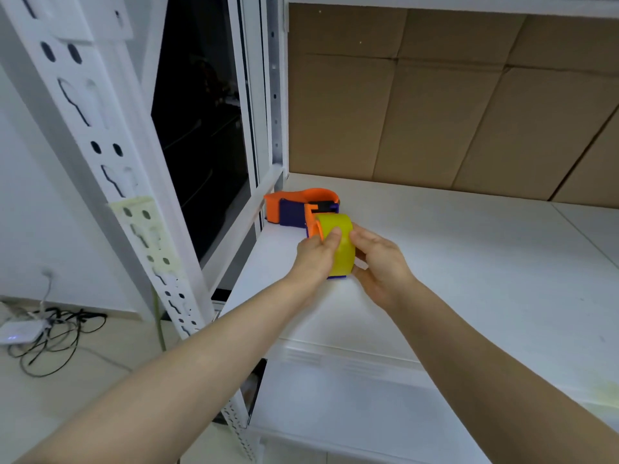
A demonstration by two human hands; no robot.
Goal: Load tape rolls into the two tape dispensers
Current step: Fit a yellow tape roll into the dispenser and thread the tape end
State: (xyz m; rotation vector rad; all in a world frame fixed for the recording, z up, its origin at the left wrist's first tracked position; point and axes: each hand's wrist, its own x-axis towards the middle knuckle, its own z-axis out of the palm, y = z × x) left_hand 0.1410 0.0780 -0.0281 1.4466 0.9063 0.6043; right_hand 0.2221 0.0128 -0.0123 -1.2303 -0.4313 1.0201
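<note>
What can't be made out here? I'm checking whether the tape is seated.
- Head view: the near dispenser is mostly covered by the yellow tape roll, left hand and right hand; seating is hidden.
- Far dispenser: its hub is too small to tell whether it is loaded.

Bright, even, cool-white indoor light, no single source visible. White shelf [469,262] washed pale, near blown out toward its right edge and front lip. Shadows soft and faint: a weak grey patch under both hands [315,256] [382,262], another beneath the forearms along the front edge. Window pane [201,128] black, carrying only dim reflections. Yellow tape roll [338,242] glowing, saturated, slightly translucent. Overall softness, fine detail smeared, compression blur on cardboard [469,112] and floor cables [57,336]. Strong wide-angle distortion: upright post [110,169] leaning and bowing at left, forearms stretched large toward the bottom corners.
</note>
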